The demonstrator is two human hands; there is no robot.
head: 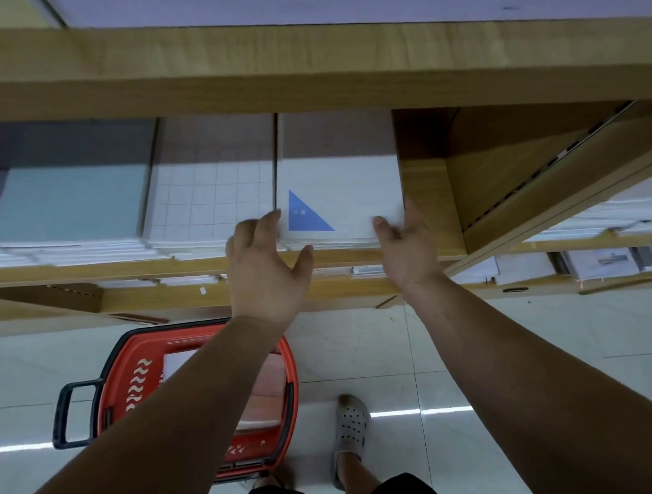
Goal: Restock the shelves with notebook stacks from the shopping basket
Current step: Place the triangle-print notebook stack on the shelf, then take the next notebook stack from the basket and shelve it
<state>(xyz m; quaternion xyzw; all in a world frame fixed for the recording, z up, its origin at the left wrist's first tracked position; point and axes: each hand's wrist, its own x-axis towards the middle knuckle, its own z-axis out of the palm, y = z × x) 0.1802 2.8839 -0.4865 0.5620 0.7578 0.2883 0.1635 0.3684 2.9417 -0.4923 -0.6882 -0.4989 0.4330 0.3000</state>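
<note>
At the front edge of the blue-triangle notebook stack [344,186] my two hands flank it, one per front corner, so I judge I'm squaring it flush on the shelf [131,268]. Left hand [265,264] at the stack's left front corner: fingers spread, loosely bent, tips touching the seam with the grid-cover stack [210,199] just left of it, thumb splayed below the front edge, gripping nothing. Right hand [406,247] at the right front corner: thumb lying on the top cover, fingers straight along the stack's right side, between it and the wooden divider [423,205]; blurred, looks like pressing, not clutching. Both forearms stretched out, wrists about straight. Red shopping basket [135,352] on the floor well below the stack, to its left, pink notebooks [267,391] inside, so more to shelve
</note>
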